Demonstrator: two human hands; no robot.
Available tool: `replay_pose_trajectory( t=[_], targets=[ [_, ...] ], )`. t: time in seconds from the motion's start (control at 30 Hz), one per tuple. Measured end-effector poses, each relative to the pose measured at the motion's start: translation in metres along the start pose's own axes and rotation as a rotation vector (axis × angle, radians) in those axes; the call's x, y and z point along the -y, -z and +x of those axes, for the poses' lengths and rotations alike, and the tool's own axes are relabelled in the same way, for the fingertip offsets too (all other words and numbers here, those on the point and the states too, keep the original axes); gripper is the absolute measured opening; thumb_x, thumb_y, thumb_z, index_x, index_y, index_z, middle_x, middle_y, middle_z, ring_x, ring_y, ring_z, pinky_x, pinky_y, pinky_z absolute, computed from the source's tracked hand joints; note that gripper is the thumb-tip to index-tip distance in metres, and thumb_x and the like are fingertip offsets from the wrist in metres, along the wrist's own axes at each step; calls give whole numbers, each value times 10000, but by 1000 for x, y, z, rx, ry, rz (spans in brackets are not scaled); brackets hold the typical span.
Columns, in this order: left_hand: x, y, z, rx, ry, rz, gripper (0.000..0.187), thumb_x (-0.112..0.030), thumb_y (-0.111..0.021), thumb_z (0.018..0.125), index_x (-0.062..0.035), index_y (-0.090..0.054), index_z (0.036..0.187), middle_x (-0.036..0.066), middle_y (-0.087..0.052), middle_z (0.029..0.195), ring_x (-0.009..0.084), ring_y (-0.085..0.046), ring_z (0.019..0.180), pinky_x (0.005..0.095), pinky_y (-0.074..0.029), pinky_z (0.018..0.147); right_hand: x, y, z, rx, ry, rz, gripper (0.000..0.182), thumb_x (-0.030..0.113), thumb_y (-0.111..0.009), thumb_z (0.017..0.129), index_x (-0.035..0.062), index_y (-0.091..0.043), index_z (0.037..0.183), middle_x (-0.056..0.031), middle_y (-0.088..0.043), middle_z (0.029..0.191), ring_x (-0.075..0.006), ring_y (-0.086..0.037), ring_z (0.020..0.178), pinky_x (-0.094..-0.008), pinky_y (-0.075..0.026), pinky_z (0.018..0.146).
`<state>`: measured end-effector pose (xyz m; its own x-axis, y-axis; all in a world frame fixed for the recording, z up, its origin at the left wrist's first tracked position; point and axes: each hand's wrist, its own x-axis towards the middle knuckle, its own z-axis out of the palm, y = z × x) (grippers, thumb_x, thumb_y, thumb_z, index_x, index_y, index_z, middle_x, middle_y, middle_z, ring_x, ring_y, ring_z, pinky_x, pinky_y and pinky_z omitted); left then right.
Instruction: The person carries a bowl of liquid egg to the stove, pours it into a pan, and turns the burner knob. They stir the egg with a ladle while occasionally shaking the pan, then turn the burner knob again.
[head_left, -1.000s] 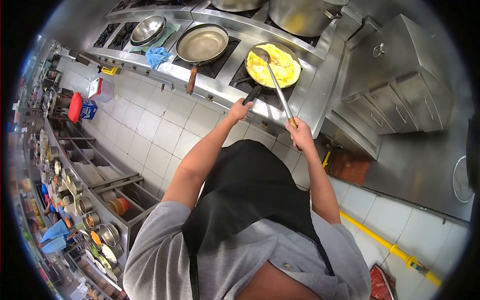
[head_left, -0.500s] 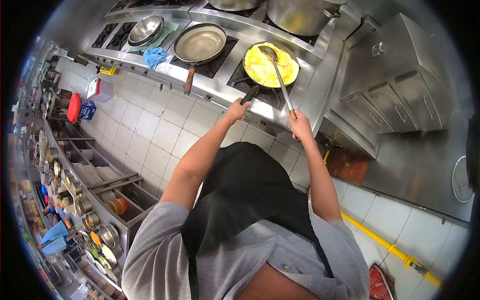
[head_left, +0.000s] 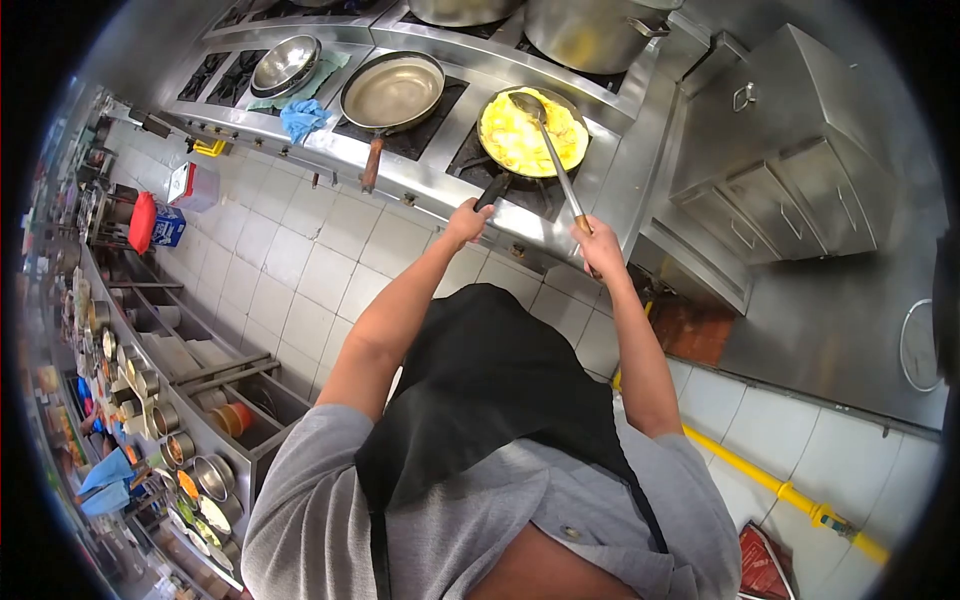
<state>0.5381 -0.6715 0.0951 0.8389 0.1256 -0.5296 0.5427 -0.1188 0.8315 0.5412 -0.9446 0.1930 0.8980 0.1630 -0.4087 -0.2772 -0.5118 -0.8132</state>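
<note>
On the front right burner sits a frying pan filled with yellow egg that looks partly set. My left hand is closed around the pan's black handle. A long metal ladle with a wooden grip slants over the pan, its bowl resting on the egg near the far side. My right hand is wrapped round the grip end of that ladle, to the right of my left hand.
A second frying pan with a wooden handle stands on the burner to the left. Beyond it are a blue cloth and metal bowls. A large pot stands behind. Steel cabinets rise at right.
The whole view has shifted slightly, so the stove appears a little further left and lower. Both hands keep their holds, and the ladle's bowl stays near the pan's far side.
</note>
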Motion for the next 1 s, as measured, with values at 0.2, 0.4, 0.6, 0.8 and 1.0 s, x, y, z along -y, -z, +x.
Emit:
replay_pose_trajectory(
  t=[0.2,0.4,0.6,0.8,1.0],
  targets=[
    [-2,0,-2,-17,-8,-5,398,-271,-635,936,20,-517,1180,52,-519,650,132,-449,462,317,-389,409,10,17,-34,-233,166,-196,235,260,-606,891,28,-588,922,-56,-520,581,-164,-563,467,-315,-415,411],
    [1,-1,0,-5,-1,14,400,-270,-635,935,32,-515,1168,49,-519,639,131,-453,464,315,-388,410,50,87,-97,55,10,-236,180,214,-617,904,46,-558,933,10,-434,579,-85,-382,397,-264,-329,371],
    [-1,0,-2,-16,-18,6,474,-275,-639,933,40,-495,1256,47,-511,609,135,-452,454,315,-386,404,27,80,-89,9,86,-566,293,291,-584,872,12,-568,960,-180,-587,691,-333,-607,595,-416,-480,617],
    [-1,2,-3,-11,-8,32,552,-356,-664,910,14,-495,1285,46,-555,697,118,-491,495,286,-449,440,48,67,-88,36,-71,-478,308,290,-576,867,5,-576,986,-213,-604,757,-377,-621,681,-449,-485,684],
    [3,3,5,40,12,26,537,-346,-660,912,13,-501,1279,46,-552,692,113,-483,479,286,-448,433,40,68,-87,11,-50,-484,299,294,-581,876,9,-565,964,-220,-605,756,-402,-614,732,-466,-467,687]
  ],
)
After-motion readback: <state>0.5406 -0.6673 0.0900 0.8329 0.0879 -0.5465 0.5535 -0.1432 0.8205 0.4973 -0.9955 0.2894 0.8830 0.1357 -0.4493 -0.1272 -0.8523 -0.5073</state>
